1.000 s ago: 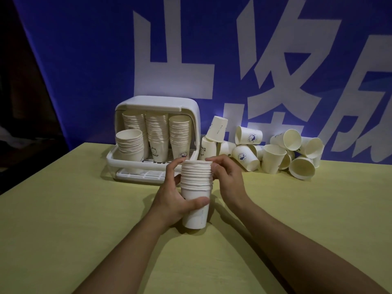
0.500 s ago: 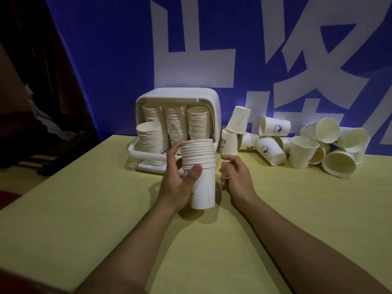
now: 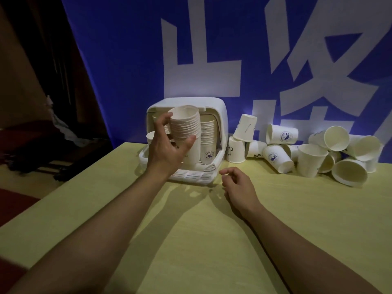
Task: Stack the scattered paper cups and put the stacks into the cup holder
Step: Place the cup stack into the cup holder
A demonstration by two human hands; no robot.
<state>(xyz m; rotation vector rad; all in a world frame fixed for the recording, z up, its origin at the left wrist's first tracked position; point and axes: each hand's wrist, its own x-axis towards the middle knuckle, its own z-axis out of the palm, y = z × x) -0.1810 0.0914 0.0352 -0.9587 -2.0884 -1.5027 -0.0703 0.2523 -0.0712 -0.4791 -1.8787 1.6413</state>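
Note:
My left hand (image 3: 167,145) grips a tall stack of white paper cups (image 3: 186,128) and holds it raised in front of the opening of the white cup holder (image 3: 220,115). Inside the holder stand other stacks of cups (image 3: 209,139), partly hidden by the held stack. My right hand (image 3: 239,187) hovers low over the yellow table (image 3: 212,230) just in front of the holder's tray, fingers loosely curled, holding nothing. Several loose paper cups (image 3: 307,153) lie scattered in a heap to the right of the holder.
A blue banner with large white characters (image 3: 212,60) hangs right behind the table. The table's left edge (image 3: 63,187) drops off to a dark floor area with furniture.
My left hand has lifted the cup stack off the table and carried it forward to the holder's opening. My right hand has let go of the stack and dropped toward the table.

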